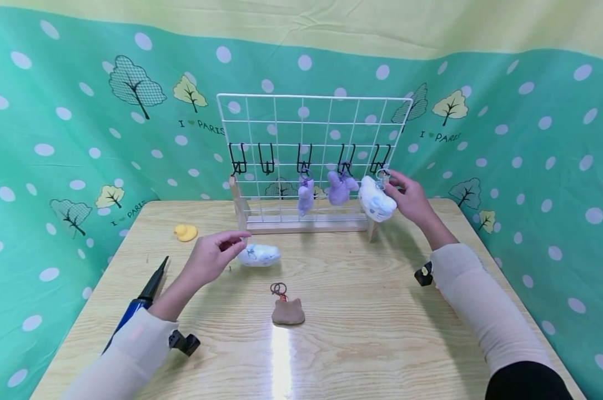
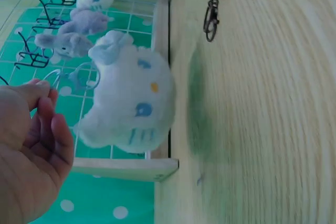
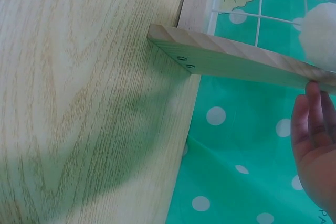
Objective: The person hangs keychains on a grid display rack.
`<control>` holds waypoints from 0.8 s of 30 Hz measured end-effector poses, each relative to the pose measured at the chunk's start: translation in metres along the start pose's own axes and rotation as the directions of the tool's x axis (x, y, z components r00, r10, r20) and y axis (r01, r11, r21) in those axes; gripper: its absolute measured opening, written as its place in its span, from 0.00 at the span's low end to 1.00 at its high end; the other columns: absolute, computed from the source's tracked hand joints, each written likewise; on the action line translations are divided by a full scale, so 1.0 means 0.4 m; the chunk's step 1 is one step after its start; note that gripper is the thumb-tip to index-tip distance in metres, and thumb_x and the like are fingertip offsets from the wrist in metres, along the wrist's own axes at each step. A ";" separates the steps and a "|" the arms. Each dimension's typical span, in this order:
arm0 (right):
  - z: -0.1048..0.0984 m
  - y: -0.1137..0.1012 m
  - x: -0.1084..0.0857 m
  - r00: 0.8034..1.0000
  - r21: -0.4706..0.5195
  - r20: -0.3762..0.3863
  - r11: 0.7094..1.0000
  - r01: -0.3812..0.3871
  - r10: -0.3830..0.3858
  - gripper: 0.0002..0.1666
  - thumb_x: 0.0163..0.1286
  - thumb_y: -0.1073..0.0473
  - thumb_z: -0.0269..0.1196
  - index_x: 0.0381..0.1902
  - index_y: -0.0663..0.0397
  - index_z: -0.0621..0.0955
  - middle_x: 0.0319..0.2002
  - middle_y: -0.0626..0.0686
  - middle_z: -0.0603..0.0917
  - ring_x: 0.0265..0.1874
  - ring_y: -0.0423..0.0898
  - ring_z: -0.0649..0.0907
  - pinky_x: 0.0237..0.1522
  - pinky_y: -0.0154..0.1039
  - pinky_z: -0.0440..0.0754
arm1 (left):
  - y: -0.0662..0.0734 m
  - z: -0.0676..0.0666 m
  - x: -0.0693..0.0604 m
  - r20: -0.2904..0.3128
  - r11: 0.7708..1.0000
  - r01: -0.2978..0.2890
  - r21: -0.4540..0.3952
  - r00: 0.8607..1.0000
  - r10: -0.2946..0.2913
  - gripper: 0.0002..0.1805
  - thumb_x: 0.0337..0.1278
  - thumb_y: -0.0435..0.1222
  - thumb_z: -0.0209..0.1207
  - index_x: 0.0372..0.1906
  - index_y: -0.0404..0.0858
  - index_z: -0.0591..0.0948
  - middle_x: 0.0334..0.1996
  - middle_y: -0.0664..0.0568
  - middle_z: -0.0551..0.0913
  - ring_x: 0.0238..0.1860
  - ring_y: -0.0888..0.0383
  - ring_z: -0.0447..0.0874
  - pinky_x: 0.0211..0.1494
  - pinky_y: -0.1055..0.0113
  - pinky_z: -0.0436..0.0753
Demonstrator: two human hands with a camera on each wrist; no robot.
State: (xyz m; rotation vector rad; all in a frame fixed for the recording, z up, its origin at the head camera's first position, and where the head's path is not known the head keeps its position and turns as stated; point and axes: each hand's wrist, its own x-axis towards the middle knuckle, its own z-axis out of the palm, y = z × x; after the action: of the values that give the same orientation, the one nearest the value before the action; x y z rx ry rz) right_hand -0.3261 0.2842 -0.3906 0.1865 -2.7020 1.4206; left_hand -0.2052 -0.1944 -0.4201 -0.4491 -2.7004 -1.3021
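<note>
Dotted curtain [image 1: 511, 128]. Our left hand [image 1: 212, 256] pinches the clip [image 2: 76, 78] of a white plush [image 1: 261, 256]; left-wrist view alone shows its yellow nose [image 2: 154, 87]. Right hand [image 1: 408, 199], rack's [image 1: 311, 226] right edge: grip unclear to us.

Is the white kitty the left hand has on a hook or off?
Off: the left hand holds the white kitty keychain, and the head view shows it apart from the black hooks.
</note>
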 end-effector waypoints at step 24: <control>-0.004 -0.002 -0.001 0.999 0.005 0.003 0.999 0.048 -0.048 0.33 0.82 0.50 0.53 0.79 0.48 0.63 0.68 0.69 0.75 0.59 0.61 0.79 0.38 0.23 0.80 | 0.101 0.017 0.112 -0.278 0.974 -0.189 -0.124 0.949 0.149 0.12 0.68 0.36 0.64 0.52 0.40 0.88 0.33 0.44 0.86 0.27 0.62 0.74 0.25 0.79 0.74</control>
State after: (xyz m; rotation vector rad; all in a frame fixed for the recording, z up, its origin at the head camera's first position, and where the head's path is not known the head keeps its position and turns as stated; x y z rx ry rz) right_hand -0.3257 0.2851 -0.3888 0.2518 -2.6777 1.4156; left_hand -0.2349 -0.1558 -0.3841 -0.4706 -2.3014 -1.4083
